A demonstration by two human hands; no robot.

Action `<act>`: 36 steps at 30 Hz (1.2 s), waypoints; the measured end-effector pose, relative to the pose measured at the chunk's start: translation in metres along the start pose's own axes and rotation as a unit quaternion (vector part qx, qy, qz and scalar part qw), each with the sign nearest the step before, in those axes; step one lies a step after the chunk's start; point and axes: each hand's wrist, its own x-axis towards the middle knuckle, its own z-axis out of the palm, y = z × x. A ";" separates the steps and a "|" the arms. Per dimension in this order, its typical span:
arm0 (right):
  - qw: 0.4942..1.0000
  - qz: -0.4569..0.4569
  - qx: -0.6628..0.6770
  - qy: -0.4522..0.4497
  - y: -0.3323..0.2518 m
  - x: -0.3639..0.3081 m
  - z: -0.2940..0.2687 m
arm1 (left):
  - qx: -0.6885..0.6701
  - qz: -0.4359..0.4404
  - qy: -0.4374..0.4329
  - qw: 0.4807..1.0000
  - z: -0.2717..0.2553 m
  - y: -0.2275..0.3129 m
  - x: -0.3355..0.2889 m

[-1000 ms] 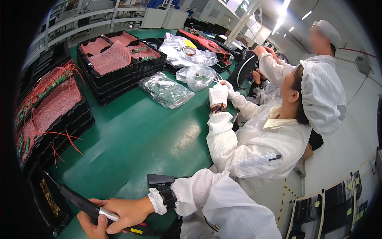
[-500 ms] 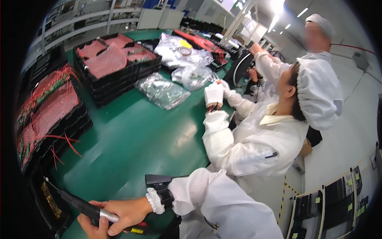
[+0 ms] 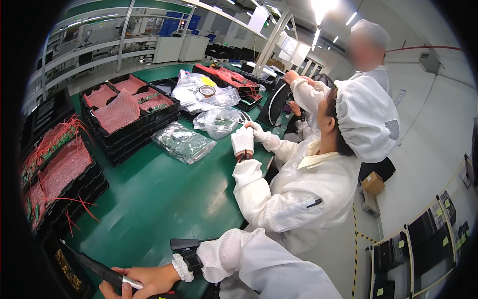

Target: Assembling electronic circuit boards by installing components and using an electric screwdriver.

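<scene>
At the lower left I hold a slim black hand tool point(image 3: 99, 268) with a silver collar and a thin tip that points up and left; its exact kind is unclear. My right hand point(image 3: 155, 279) is closed around the collar end. The fingers of my left hand point(image 3: 108, 290) grip the same end from below, partly cut off by the lower edge. A black device point(image 3: 191, 260) is strapped on my right wrist. Close to the tool's tip stands a black tray point(image 3: 79, 271) holding gold-coloured small parts. Part of a dark thing with a yellow label shows under my right hand.
Black trays with pink bubble wrap point(image 3: 117, 113) and circuit boards are stacked on the green table point(image 3: 149, 199). Red wires stick out from the left stack point(image 3: 64, 169). Plastic bags point(image 3: 184, 142) and a tape roll point(image 3: 207, 90) lie beyond. A co-worker point(image 3: 298, 194) sits close at right; another person point(image 3: 368, 50) is behind.
The view has tilted up and turned right, so the table, trays and co-workers sit further left. My hands and the tool appear lower and stay together.
</scene>
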 end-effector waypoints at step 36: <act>1.000 0.013 0.012 -0.012 -0.019 -0.006 0.004 | 0.028 0.021 0.004 0.999 -0.003 0.001 -0.001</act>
